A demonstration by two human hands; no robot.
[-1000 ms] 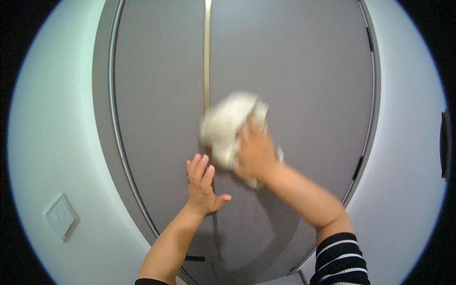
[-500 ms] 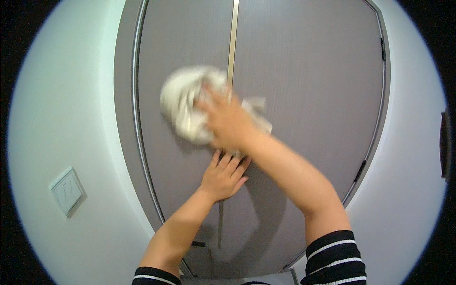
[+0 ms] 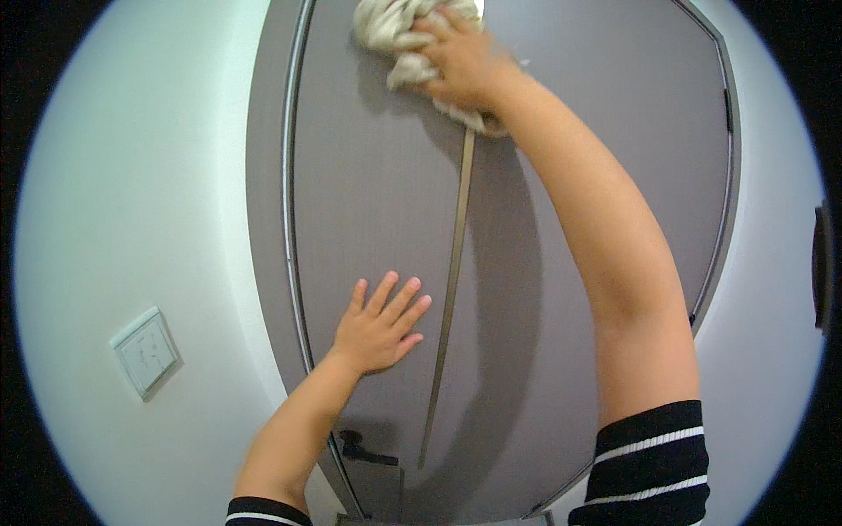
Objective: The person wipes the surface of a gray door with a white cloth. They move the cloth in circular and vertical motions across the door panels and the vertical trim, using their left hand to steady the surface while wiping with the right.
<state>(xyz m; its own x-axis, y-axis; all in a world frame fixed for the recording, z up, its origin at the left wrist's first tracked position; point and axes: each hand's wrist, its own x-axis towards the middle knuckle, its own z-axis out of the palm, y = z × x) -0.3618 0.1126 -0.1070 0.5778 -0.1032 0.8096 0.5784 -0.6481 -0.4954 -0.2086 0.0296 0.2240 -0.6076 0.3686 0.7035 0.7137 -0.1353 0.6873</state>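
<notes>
1. Cloth [image 3: 399, 35], cream-coloured and crumpled, is pressed against the upper part of the grey door [image 3: 377, 193], close to the top edge of the picture.
2. The cloth is gripped by the right hand [image 3: 460, 61], whose fingers are closed around it; the right arm is stretched up across the door.
3. The left hand [image 3: 379, 329] is laid flat on the lower part of the door, with fingers open and spread, and nothing is held in it.
4. A thin metal strip [image 3: 452, 289] is seen running down the door, just beside the left hand and under the cloth.
5. A dark door handle [image 3: 364, 451] is placed below the left hand.
6. A white wall switch [image 3: 145, 351] is mounted on the pale wall [image 3: 132, 193], left of the door.
7. Striped black and white sleeves [image 3: 653, 460] are worn on both arms.
</notes>
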